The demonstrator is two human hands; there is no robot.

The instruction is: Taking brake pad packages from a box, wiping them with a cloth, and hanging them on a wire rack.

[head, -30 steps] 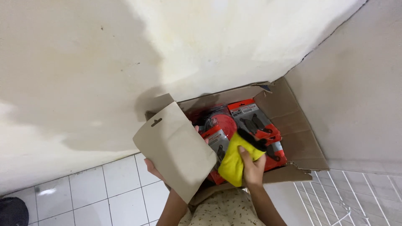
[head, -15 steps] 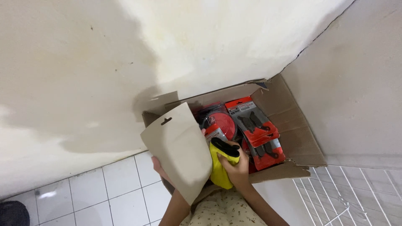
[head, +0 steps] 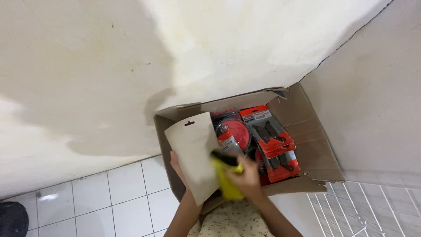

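White tiled floor (head: pixel 109 197) with grey grout; the open cardboard box (head: pixel 315 145) sits right on it, against the wall, just past the fingers.

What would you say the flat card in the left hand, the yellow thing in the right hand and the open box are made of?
The flat card looks like plain grey-beige paperboard: matt, stiff, with a punched hang slot at the top. The yellow thing in the right hand is blurred; it seems a soft cloth or sponge, hard to tell which. The open box is brown corrugated cardboard, with creased flaps and a torn front edge.
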